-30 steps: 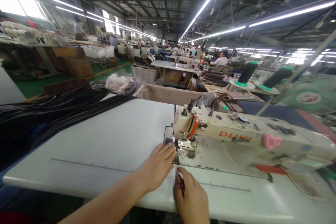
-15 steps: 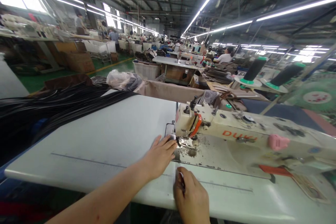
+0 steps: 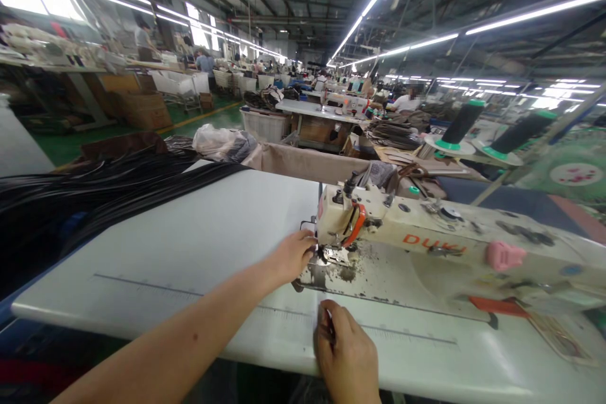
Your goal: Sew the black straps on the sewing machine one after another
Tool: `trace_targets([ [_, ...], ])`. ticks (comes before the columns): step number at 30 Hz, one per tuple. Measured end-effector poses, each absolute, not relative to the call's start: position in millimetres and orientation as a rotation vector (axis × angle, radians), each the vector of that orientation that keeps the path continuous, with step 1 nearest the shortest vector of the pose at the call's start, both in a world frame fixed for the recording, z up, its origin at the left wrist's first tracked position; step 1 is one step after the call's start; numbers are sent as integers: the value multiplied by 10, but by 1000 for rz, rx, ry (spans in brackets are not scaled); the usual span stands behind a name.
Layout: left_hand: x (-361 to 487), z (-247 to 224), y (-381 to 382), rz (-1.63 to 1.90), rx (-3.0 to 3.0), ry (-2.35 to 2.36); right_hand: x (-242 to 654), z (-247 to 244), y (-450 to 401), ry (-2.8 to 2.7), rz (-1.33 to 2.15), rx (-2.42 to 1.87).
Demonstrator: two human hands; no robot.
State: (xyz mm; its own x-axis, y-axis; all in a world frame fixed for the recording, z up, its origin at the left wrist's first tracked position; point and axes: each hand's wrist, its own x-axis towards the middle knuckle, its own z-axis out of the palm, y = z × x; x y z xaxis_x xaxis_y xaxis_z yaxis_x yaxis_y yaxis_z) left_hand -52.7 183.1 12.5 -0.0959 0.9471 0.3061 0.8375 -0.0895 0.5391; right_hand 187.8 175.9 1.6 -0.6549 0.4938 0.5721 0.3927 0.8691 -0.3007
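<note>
A cream sewing machine [image 3: 398, 227] with orange lettering stands on the pale worktable [image 3: 180, 233]. My left hand [image 3: 293, 255] reaches in at the left of its needle area, beside the metal presser foot [image 3: 335, 256]. Its fingers are drawn together and bent, with the tips partly hidden against the machine head. Whatever they may pinch does not show. Near the table's front edge, my right hand [image 3: 348, 350] rests with thumb and fingers closed in a pinch. A dark gap shows between them, and anything held there is too small to make out.
Long black strips [image 3: 142, 196] lie heaped over the table's left side. Thread cones [image 3: 464, 123] stand at the right behind the machine. A fabric-lined bin [image 3: 303, 161] sits beyond the far edge. Co-workers, including a person in white [image 3: 407, 101], sit farther off.
My left hand has lifted from lying flat beside the presser foot and moved slightly back and away, its fingers now bent together. The white piece under it no longer shows. My right hand stays put.
</note>
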Motion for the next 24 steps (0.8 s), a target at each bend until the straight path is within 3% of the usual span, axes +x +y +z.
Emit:
trace_targets([
  [9, -768, 137, 2353, 865, 2083, 1887, 1886, -15, 1760, -2350, 175, -633],
  [24, -826, 255, 1985, 820, 1990, 1987, 1859, -17, 1736, -2338, 103, -646],
])
